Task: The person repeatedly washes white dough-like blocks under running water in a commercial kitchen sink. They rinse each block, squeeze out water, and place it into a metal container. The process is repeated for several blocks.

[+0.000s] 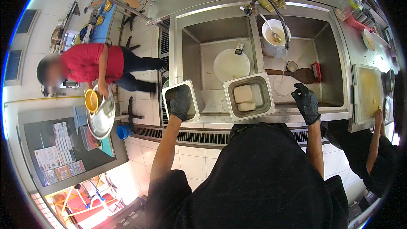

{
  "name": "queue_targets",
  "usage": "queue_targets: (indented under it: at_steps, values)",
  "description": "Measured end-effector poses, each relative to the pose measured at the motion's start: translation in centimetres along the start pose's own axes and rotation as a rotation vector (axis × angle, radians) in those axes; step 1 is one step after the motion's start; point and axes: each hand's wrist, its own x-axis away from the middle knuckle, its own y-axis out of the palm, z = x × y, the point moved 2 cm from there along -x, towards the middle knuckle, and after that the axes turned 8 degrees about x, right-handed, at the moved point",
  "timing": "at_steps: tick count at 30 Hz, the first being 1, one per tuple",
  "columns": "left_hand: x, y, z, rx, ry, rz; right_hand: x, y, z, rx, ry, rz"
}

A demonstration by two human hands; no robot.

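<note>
My left hand (180, 103), in a black glove, reaches into a deep steel food pan (194, 109) at the sink's front left corner. Its fingers are dark against the pan, so their grip is unclear. My right hand (306, 105), also gloved, hovers over the front of the right basin with loosely curled fingers and nothing visible in them. Between my hands, a second steel pan (267, 109) holds two pale blocks (244, 93) and sits across the basin divider's front end. Water runs from the black flexible faucet (276, 3) into the right basin (330, 51).
A white round plate or lid (231, 65) lies in the left basin (206, 54). The right basin holds a white pitcher (276, 49) with a spoon, a wooden paddle (300, 73) and a red brush (316, 72). One person carries a tray (106, 114); another's hand touches a cutting board (367, 92).
</note>
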Motion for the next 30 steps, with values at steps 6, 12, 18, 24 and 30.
queue_targets:
  at_steps: [6, 12, 18, 24, 30]
  values:
    - [0.1, 2.5, -0.4, -0.176, -0.119, -0.218, 0.3, 0.3, 0.6, 0.004, 0.013, 0.003]
    - [0.3, 2.5, -0.7, -0.177, -0.133, -0.168, 0.4, 0.0, 0.4, 0.024, 0.071, -0.018]
    - [0.3, 0.8, -1.3, 0.026, -0.166, 0.025, 0.5, 0.4, 1.0, 0.023, 0.011, 0.021]
    - [1.5, -1.5, -3.3, 0.345, -0.179, 0.119, 0.2, 0.7, 1.0, -0.006, 0.074, -0.045]
    - [1.5, -0.4, -3.0, 0.269, -0.119, 0.016, -0.5, 1.9, 0.4, -0.049, -0.009, -0.074]
